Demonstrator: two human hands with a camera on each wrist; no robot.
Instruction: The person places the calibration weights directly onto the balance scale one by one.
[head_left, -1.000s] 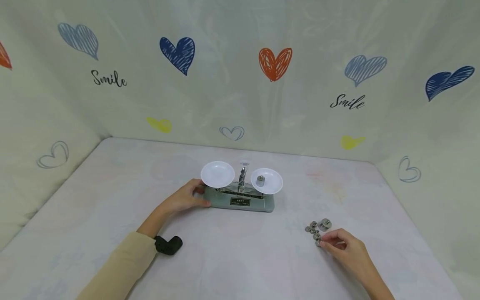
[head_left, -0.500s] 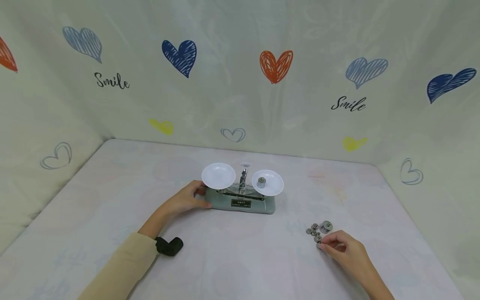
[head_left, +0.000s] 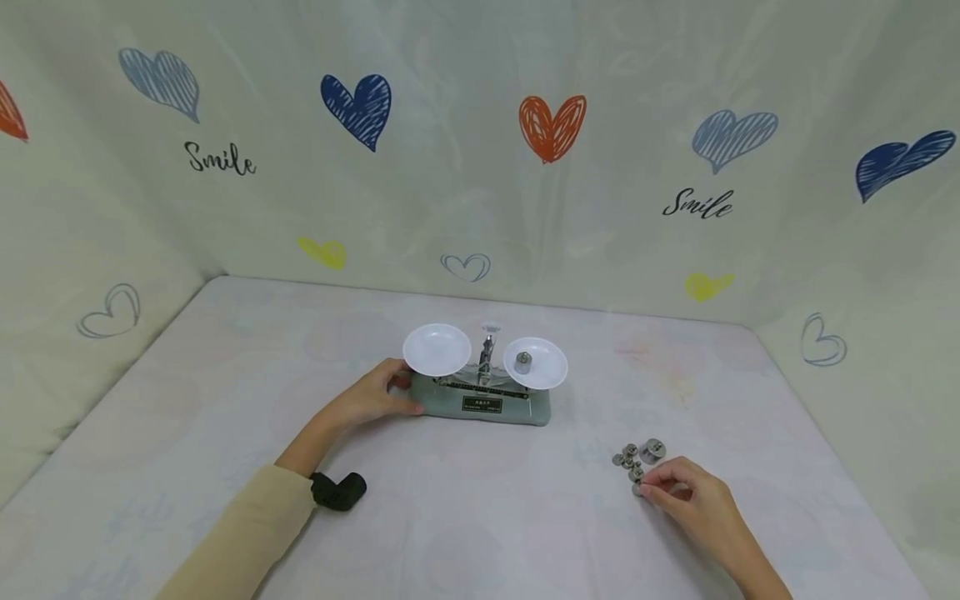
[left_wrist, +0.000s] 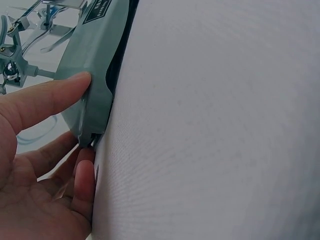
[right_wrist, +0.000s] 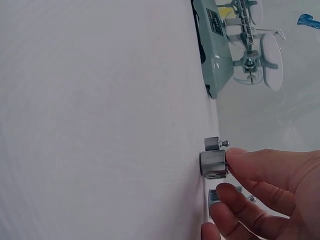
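A green balance scale (head_left: 480, 415) stands towards the back of the table, its two white pans raised on either side of a metal pillar. One metal weight (head_left: 522, 362) sits on the right pan (head_left: 553, 372); the left pan (head_left: 437, 350) holds nothing. My left hand (head_left: 372, 395) grips the left end of the scale's base, thumb on the front face and fingers behind. At the right, my right hand (head_left: 693, 498) pinches the top of a cylindrical weight (right_wrist: 213, 165) that stands on the tabletop. Its knob is hidden by the fingertips.
Several smaller weights (head_left: 630, 452) and a larger weight (head_left: 653, 451) stand close together just beyond my right fingertips. A black device (head_left: 339, 492) is at my left wrist, by the beige sleeve (head_left: 240, 529). A pale curtain (head_left: 465, 167) with printed hearts rises behind the table.
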